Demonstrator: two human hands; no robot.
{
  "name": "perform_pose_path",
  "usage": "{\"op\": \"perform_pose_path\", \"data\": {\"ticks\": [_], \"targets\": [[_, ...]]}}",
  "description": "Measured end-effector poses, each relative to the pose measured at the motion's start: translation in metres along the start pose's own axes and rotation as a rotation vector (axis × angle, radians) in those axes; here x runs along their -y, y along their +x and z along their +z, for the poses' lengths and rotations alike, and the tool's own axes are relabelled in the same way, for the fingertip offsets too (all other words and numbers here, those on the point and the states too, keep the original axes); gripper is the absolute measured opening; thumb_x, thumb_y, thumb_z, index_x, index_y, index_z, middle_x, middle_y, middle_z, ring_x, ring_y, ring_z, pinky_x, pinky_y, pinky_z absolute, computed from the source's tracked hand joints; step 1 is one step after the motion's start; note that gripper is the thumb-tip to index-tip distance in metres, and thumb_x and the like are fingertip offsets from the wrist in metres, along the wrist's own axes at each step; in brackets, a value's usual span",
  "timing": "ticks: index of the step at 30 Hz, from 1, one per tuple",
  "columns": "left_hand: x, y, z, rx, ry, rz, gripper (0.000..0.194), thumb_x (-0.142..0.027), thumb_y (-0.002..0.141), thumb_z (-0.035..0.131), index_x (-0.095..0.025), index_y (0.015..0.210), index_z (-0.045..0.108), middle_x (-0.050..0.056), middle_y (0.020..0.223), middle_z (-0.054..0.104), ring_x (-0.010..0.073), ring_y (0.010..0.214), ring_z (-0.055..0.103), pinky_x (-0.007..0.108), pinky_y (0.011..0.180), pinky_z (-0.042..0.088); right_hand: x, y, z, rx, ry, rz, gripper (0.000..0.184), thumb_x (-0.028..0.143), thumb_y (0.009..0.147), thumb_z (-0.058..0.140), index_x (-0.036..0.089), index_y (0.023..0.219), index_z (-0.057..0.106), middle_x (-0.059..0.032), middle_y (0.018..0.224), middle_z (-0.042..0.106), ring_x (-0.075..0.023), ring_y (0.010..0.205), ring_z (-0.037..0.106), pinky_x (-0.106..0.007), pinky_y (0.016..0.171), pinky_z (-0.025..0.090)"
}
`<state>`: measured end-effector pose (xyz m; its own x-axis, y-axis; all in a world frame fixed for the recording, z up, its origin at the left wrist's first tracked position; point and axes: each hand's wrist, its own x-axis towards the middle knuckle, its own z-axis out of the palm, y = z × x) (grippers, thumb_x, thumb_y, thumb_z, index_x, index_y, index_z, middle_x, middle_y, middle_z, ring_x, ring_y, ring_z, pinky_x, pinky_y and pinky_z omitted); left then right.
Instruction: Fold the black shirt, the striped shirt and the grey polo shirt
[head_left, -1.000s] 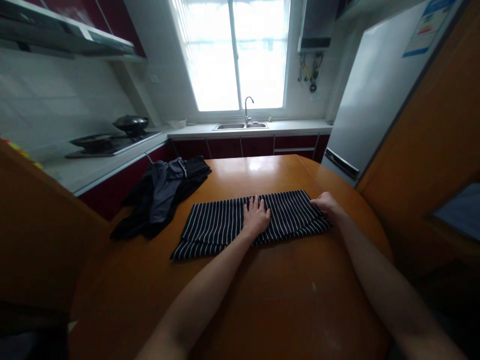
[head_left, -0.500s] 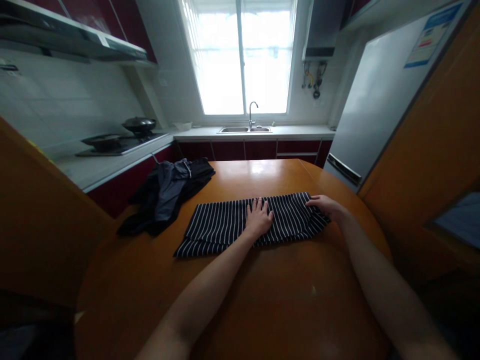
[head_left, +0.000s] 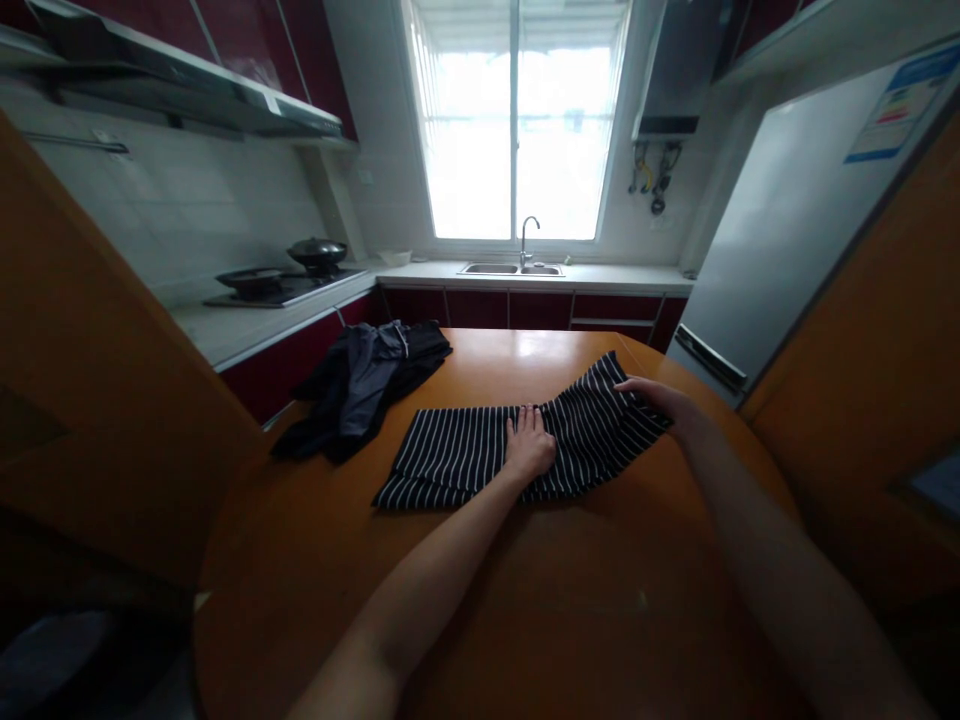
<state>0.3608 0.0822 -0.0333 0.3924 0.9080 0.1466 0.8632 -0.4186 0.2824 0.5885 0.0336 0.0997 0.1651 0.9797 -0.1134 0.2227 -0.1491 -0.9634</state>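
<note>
Table point(head_left: 562, 610) in front of us is orange-brown wood, and a folded striped cloth point(head_left: 450, 440), black with white lines, lies across the middle of it. Person's left hand point(head_left: 531, 445) is pressed flat near the cloth's middle, fingers a bit spread. Right hand point(head_left: 652, 395) has the cloth's right end pinched, thumb and fingers close with fabric between, that end tilted up. Can't make out every finger there tbh. Beyond that, dark clothes point(head_left: 367, 370) are heaped at the table's far left, then there's the sink point(head_left: 491, 269) under the window point(head_left: 472, 140).
</note>
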Motion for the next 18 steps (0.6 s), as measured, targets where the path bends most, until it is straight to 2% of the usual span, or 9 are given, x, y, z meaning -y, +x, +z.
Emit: {"op": "perform_pose_path", "data": {"ticks": [2,4,6,9,11,14,16,18], "targets": [[-0.001,0.002,-0.003,0.022,-0.176,-0.031,0.065,-0.027,0.094,0.037,-0.005,0.155,0.031,0.017,0.166,0.012,0.0289,0.154,0.005,0.054,0.122,0.002,0.016,0.001,0.011,0.101,0.095,0.022,0.005,0.020,0.080,0.067,0.020,0.081,0.061,-0.0036,0.069,0.070,-0.0177,0.062,0.068,-0.024,0.058,0.056],[-0.001,0.008,-0.011,0.052,-0.366,-0.082,0.062,-0.026,0.093,0.041,-0.008,0.152,0.037,0.016,0.165,0.016,0.0286,0.154,0.006,0.054,0.122,0.000,0.030,0.003,0.025,0.191,0.191,0.020,0.007,0.018,0.079,0.066,0.020,0.083,0.061,-0.0022,0.069,0.069,-0.0158,0.060,0.066,-0.023,0.057,0.054],[0.003,0.017,-0.026,0.071,-0.496,-0.130,0.056,-0.027,0.094,0.040,-0.012,0.148,0.043,0.016,0.162,0.029,0.0287,0.152,0.018,0.054,0.122,0.010,0.042,0.006,0.042,0.260,0.271,-0.003,0.010,0.015,0.078,0.065,0.019,0.086,0.061,-0.0002,0.068,0.068,-0.0136,0.058,0.063,-0.021,0.056,0.053],[0.020,0.029,-0.060,0.051,-0.666,-0.175,0.051,-0.036,0.101,0.033,-0.015,0.145,0.047,0.017,0.152,0.047,0.0270,0.141,0.043,0.045,0.115,0.035,0.054,0.012,0.070,0.325,0.309,-0.038,0.016,0.012,0.075,0.064,0.019,0.088,0.060,0.0016,0.065,0.065,-0.0115,0.053,0.059,-0.019,0.050,0.049],[0.035,0.029,-0.087,0.025,-0.777,-0.191,0.054,-0.045,0.103,0.027,-0.016,0.145,0.045,0.017,0.146,0.053,0.0256,0.128,0.057,0.040,0.103,0.048,0.061,0.015,0.092,0.345,0.289,-0.057,0.015,0.011,0.074,0.065,0.018,0.085,0.058,0.0029,0.061,0.062,-0.0098,0.049,0.054,-0.018,0.046,0.045],[0.058,0.020,-0.124,0.064,-1.018,-0.213,0.063,-0.060,0.101,0.025,-0.018,0.145,0.043,0.017,0.134,0.061,0.0240,0.104,0.069,0.037,0.085,0.058,0.070,0.018,0.134,0.340,0.190,-0.072,0.013,0.010,0.076,0.065,0.018,0.081,0.056,0.0064,0.051,0.051,-0.0071,0.041,0.045,-0.016,0.040,0.039],[0.070,0.009,-0.141,0.138,-1.224,-0.224,0.067,-0.066,0.097,0.033,-0.021,0.146,0.044,0.015,0.126,0.065,0.0228,0.092,0.072,0.036,0.078,0.059,0.074,0.019,0.166,0.318,0.054,-0.089,0.011,0.011,0.078,0.066,0.018,0.082,0.058,0.0071,0.049,0.049,-0.0066,0.039,0.043,-0.016,0.039,0.037],[0.078,-0.002,-0.148,0.126,-1.347,-0.246,0.066,-0.062,0.095,0.044,-0.026,0.151,0.037,0.011,0.122,0.067,0.0204,0.086,0.072,0.034,0.077,0.059,0.073,0.020,0.197,0.299,-0.060,-0.116,0.010,0.013,0.078,0.068,0.017,0.084,0.060,0.0065,0.048,0.049,-0.0069,0.040,0.043,-0.017,0.039,0.036]]}}
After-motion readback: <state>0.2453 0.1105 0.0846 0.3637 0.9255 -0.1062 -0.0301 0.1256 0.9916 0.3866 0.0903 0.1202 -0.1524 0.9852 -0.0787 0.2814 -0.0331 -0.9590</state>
